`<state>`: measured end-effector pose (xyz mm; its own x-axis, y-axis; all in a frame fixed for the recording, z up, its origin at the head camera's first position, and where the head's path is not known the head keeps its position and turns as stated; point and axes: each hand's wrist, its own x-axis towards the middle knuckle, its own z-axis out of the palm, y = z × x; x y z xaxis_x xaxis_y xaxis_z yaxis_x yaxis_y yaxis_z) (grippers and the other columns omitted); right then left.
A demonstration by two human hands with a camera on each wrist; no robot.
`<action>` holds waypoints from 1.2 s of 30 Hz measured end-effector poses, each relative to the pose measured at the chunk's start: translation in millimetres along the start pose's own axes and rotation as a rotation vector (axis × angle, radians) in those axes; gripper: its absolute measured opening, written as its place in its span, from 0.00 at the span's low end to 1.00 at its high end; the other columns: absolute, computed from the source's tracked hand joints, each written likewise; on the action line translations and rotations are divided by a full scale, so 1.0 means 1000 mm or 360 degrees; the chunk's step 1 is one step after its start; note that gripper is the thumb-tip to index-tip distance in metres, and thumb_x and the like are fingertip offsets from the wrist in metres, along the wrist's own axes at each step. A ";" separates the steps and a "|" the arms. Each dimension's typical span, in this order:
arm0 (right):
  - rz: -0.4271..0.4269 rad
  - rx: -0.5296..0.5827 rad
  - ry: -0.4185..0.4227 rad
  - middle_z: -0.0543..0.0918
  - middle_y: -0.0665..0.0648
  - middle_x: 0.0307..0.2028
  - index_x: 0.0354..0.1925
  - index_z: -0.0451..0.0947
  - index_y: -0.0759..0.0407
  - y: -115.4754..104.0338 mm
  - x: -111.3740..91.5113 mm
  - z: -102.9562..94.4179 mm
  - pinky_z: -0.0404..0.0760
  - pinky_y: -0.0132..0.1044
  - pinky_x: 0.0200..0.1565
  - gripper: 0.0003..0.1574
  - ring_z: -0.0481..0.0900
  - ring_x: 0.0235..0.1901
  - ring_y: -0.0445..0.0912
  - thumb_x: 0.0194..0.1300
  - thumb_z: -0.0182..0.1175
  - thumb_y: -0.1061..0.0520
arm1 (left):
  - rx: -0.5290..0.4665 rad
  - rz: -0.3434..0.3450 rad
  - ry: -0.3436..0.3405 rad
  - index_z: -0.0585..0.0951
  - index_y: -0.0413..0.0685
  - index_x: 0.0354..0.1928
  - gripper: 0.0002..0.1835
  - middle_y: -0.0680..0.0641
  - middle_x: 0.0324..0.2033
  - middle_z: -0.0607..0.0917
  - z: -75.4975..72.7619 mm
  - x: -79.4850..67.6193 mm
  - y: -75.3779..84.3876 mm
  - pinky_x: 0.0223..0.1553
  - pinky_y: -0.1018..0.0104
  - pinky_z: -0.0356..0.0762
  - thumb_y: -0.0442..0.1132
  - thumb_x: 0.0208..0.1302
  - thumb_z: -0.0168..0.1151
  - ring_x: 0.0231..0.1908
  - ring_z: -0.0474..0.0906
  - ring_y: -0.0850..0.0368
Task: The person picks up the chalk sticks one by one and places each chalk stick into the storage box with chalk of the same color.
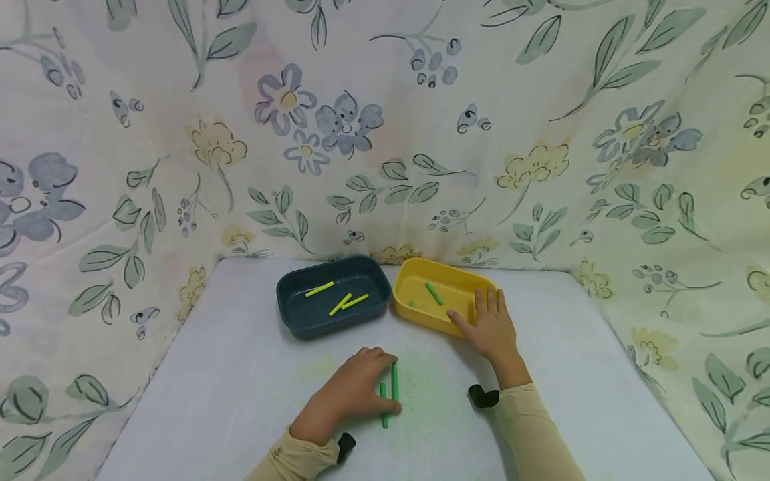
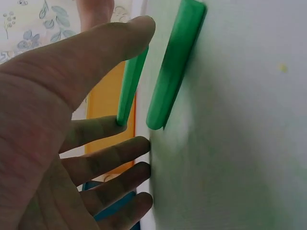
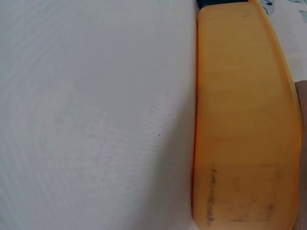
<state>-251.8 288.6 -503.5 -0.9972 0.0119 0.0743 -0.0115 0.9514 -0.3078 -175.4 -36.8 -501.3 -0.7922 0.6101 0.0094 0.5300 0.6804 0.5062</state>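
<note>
Near the middle front of the table, my left hand [image 1: 355,386] pinches a green chalk stick [image 1: 394,382] lengthwise between thumb and index fingertip. In the left wrist view that stick [image 2: 130,91] is slightly off the table, its other three fingers spread. A second green chalk stick [image 1: 384,415] lies on the cloth right beside it, partly behind the thumb. My right hand [image 1: 494,334] rests at the right end of the yellow tray [image 1: 421,319], fingers extended over it and thumb across the near rim. Inside that tray are a green chalk stick [image 1: 434,294] and a small green piece [image 1: 412,304].
A dark blue tray [image 1: 327,327] stands left of the yellow one, holding several yellow chalk sticks [image 1: 319,288]. Green and yellow smudges mark the white tablecloth [image 1: 430,394]. Flowered cloth [image 1: 385,147] hangs behind and at both sides.
</note>
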 end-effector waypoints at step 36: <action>-0.0016 -0.0002 0.0044 0.43 0.75 0.84 0.84 0.47 0.69 0.001 -0.001 0.002 0.45 0.67 0.81 0.70 0.36 0.83 0.72 0.72 0.44 0.17 | -0.0093 0.0029 0.0048 0.78 0.45 0.71 0.46 0.47 0.62 0.83 -0.007 0.017 0.000 0.66 0.49 0.78 0.63 0.57 0.80 0.63 0.78 0.51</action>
<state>-251.1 288.6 -505.7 -0.9946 0.0111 0.1034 -0.0212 0.9519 -0.3056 -190.7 -29.7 -495.3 -0.7919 0.6090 0.0447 0.5265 0.6439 0.5552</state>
